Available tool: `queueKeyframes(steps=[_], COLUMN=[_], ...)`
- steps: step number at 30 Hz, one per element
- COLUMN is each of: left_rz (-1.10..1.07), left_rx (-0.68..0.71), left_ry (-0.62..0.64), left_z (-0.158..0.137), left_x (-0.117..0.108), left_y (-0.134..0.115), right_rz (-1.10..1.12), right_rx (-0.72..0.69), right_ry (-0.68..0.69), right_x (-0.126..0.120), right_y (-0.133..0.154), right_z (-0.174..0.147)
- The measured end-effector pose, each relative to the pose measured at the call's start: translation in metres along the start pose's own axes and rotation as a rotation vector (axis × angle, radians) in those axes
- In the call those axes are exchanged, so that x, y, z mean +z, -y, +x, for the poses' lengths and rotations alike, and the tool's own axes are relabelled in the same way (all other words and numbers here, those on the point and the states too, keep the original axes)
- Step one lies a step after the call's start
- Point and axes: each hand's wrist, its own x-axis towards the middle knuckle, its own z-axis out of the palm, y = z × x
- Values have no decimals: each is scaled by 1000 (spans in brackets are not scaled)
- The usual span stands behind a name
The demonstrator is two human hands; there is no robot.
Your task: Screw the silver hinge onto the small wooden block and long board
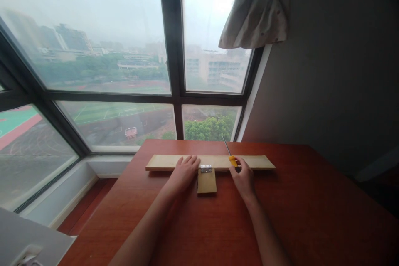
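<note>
On a red-brown wooden table (218, 224), lower centre, a silver metal hinge (205, 168) bridges a long pale board (220, 162) and small square wooden block (207, 183), fastening unclear; the left hand (186, 169) lies spread on the board, the right hand (243, 176) grips a yellow-handled screwdriver (232, 161).

Through my remote camera, I see on the table (218, 224) one plank (218, 161); at its six o'clock, one small board (207, 183), the hinge (206, 168) spanning both.

My right grip (244, 176) has room over the table (311, 203) at lower right; the long board (220, 161) and small board (207, 183) bar the lower centre.
</note>
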Motion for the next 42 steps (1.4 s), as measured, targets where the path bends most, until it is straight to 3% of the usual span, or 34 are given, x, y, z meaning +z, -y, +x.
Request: queueKeyframes(steps=[3, 19, 23, 26, 29, 32, 35, 38, 42], left_rz=[14, -47, -298, -595, -700, -826, -1153, -1338, -1497], left_rx=[-2, -45, -45, -193, -342, -435, -552, -627, -696], left_ry=[34, -56, -173, -260, -145, 4, 93, 100, 7], left_z=[-10, -31, -33, -34, -39, -45, -49, -48, -43], left_x=[-3, 8, -7, -29, -41, -32, -11, 5, 12], left_y=[2, -9, -13, -16, -19, -23, -30, -37, -47], right_rz=[17, 86, 79, 120, 166, 191, 209, 232, 280], right_rx=[8, 30, 15, 12, 18, 20, 41, 72, 112], right_ry=[8, 108, 99, 100, 114, 124, 149, 181, 222], right_x=[1, 4, 2, -1, -2, -3, -3, -3, -2], right_y=[3, 16, 18, 21, 23, 25, 26, 26, 27], right_z=[-2, -10, -10, -11, -12, -14, -16, -17, -19])
